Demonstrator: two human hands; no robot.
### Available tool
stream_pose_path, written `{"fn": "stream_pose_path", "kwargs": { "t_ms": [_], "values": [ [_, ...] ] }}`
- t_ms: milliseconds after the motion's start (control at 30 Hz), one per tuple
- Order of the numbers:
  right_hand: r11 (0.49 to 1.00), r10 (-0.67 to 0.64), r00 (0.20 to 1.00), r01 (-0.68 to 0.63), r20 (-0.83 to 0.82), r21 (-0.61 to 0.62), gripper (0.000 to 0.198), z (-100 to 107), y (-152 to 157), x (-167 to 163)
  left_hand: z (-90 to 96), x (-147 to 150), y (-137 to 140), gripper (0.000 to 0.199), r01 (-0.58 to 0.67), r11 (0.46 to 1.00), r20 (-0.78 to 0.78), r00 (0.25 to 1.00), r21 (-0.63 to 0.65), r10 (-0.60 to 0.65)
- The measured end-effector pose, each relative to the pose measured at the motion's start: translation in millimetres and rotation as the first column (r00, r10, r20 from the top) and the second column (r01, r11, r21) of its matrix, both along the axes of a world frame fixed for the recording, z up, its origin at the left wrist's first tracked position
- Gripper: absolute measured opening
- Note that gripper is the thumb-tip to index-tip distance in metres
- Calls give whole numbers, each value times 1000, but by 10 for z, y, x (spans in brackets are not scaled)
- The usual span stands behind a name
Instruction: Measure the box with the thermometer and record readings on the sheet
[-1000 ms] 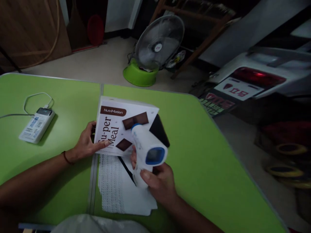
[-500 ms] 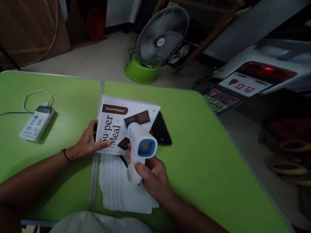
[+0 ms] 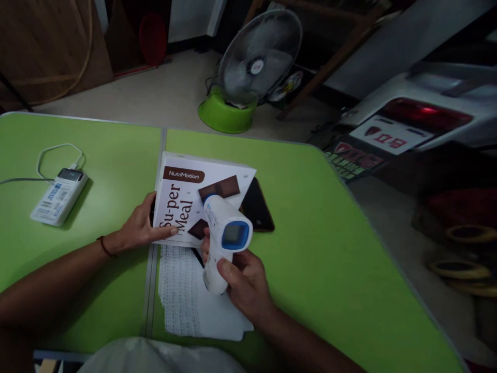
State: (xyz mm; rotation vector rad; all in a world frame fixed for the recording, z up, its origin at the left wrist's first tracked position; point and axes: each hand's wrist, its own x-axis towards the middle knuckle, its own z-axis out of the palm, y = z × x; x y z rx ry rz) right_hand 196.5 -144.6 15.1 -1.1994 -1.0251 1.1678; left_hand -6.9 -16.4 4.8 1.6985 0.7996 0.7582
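Observation:
My left hand (image 3: 145, 224) grips the left edge of a white "NutriMotion Su-per Meal" box (image 3: 182, 199), thumb across its front and the other fingers hidden behind. In front of the box, my right hand (image 3: 244, 282) is wrapped round the handle of a white and blue infrared thermometer (image 3: 217, 243). Its small grey screen faces me, and its front end points at the box's printed face. Beneath the box lie sheets of written paper (image 3: 180, 295), with part of a dark pen (image 3: 198, 256) showing. A dark phone (image 3: 257, 207) sticks out behind the box on the right.
A white power bank (image 3: 58, 199) with a cable lies at the left of the green table (image 3: 310, 269). Beyond the far edge stand a fan (image 3: 258, 57) and a green basin (image 3: 227, 111). A white scooter (image 3: 419, 109) stands at the right.
The thermometer in my right hand has shifted very slightly to the right. My left hand and the box stay in place.

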Motion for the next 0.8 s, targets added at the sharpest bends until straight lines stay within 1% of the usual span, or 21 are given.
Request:
{"fn": "stream_pose_path", "kwargs": {
  "t_ms": [67,200,333,500,633,800],
  "values": [
    [1000,1,1000,-1,7,3,31,0,3,-2,-18,-1,0,75,1,1000,-3,1000,12,-1],
    [1000,6,1000,-6,-7,7,30,0,2,3,-27,1,0,75,20,1000,28,999,-17,-19],
    [1000,7,1000,-7,-14,-3,25,10,-6,9,-21,2,3,79,6,1000,-2,1000,-12,-6],
    [1000,20,999,-21,-27,-11,28,7,-23,2,-29,5,-3,77,-6,1000,17,1000,-18,6],
    [1000,17,999,-17,-41,-4,24,8,-43,4,-26,-2,-24,75,-48,999,54,997,3,48],
    [1000,25,1000,-25,-7,7,29,23,-49,3,-23,-11,-32,72,-61,996,116,992,63,54]
  ]
}}
